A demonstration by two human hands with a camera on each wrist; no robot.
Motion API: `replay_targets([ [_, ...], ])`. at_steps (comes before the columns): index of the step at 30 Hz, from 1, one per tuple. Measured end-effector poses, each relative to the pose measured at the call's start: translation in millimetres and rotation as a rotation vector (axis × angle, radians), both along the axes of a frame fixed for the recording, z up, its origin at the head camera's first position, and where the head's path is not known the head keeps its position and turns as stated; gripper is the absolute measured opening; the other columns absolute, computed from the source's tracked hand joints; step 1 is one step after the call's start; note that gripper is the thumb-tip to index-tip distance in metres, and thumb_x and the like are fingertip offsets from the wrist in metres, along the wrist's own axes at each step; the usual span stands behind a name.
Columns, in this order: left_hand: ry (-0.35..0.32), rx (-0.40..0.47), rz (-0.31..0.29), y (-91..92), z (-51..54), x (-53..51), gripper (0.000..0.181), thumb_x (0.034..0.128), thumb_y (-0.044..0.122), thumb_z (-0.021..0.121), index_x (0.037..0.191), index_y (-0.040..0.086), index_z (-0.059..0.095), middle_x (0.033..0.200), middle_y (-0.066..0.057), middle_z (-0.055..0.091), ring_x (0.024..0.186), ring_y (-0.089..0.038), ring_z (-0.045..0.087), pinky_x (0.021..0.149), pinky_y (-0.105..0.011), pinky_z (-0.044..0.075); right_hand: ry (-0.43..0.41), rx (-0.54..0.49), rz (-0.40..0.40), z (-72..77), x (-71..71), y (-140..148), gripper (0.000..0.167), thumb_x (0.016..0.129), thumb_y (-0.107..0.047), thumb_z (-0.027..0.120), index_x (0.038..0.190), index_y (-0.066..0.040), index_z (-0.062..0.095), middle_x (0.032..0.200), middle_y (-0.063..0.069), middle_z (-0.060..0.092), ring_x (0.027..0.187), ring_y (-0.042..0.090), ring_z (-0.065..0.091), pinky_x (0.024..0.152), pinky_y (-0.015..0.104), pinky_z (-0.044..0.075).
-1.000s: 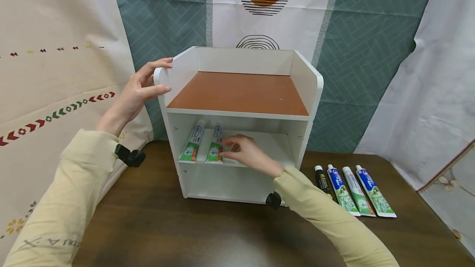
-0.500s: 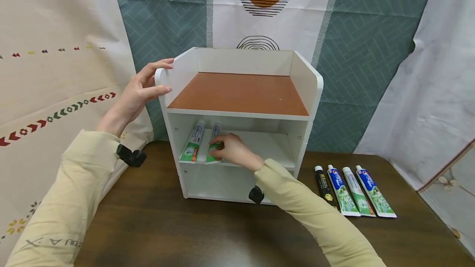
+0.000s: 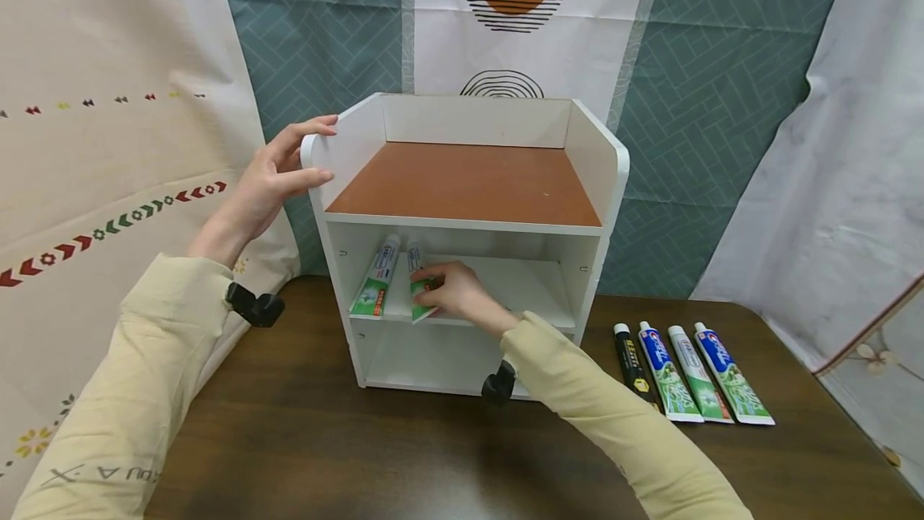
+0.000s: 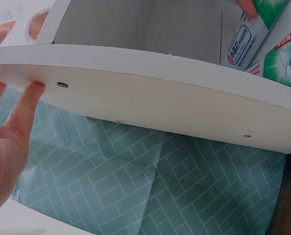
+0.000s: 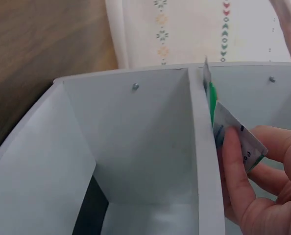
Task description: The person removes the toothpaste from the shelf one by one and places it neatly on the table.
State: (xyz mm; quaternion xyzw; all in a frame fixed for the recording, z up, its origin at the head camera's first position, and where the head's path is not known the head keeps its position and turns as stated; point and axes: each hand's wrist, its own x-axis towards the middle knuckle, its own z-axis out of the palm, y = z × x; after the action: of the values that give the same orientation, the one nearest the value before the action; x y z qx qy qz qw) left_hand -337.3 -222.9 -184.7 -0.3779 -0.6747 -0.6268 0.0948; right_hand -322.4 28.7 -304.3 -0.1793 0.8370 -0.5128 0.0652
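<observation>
My right hand (image 3: 464, 294) pinches the flat lower end of a green-and-white toothpaste tube (image 3: 419, 289) on the middle shelf of a white shelf unit (image 3: 462, 225). In the right wrist view, that tube's crimped end (image 5: 251, 150) is tilted between thumb and fingers, off the shelf edge. Another toothpaste tube (image 3: 375, 283) lies to its left, cap toward the back. My left hand (image 3: 270, 167) grips the unit's upper left side panel (image 4: 135, 93), with the thumb and fingers on opposite faces. Part of the pinched tube hides behind my right fingers.
On the brown table (image 3: 325, 440), right of the unit, several toothpaste tubes lie in a row: a black one (image 3: 632, 363), blue-green ones (image 3: 667, 375) and a white-green one (image 3: 696, 375). A brown top board (image 3: 469, 183) covers the unit. Patterned cloths hang behind.
My right hand has moved left onto the second tube and taken hold of its lower end. That end has since swung slightly right and tilted up. The left hand stays put.
</observation>
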Motion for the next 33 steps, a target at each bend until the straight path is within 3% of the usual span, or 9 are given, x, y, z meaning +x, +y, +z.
replay_targets([
  [14, -0.002, 0.01, -0.014, 1.5, 1.2, -1.8, 0.044, 0.0825, -0.008, 0.056, 0.122, 0.009, 0.052, 0.142, -0.005, 0.027, 0.113, -0.029, 0.037, 0.074, -0.027, 0.045, -0.09, -0.147, 0.117, 12.7, 20.8, 48, 0.034, 0.082, -0.003, 0.065, 0.117, -0.005, 0.061, 0.104, 0.012, 0.054, 0.075, 0.021, 0.057, 0.065, 0.035, 0.049],
  [26, -0.014, 0.011, 0.002, 0.4, -0.6, 0.7, 0.044, 0.0826, -0.007, 0.057, 0.123, 0.01, 0.052, 0.142, -0.005, 0.027, 0.113, -0.029, 0.037, 0.075, -0.026, 0.045, -0.173, -0.121, 0.268, 12.3, 29.2, 91, 0.031, 0.086, -0.004, 0.06, 0.116, -0.011, 0.062, 0.113, 0.012, 0.053, 0.077, 0.023, 0.055, 0.065, 0.035, 0.047],
  [33, -0.015, 0.013, -0.003, 1.5, 0.6, 0.7, 0.044, 0.0826, -0.008, 0.056, 0.123, 0.009, 0.052, 0.142, -0.005, 0.028, 0.112, -0.029, 0.038, 0.075, -0.026, 0.046, -0.114, -0.042, 0.368, 9.0, 39.9, 112, 0.028, 0.086, -0.004, 0.06, 0.113, -0.009, 0.064, 0.111, 0.012, 0.054, 0.082, 0.026, 0.053, 0.065, 0.034, 0.046],
])
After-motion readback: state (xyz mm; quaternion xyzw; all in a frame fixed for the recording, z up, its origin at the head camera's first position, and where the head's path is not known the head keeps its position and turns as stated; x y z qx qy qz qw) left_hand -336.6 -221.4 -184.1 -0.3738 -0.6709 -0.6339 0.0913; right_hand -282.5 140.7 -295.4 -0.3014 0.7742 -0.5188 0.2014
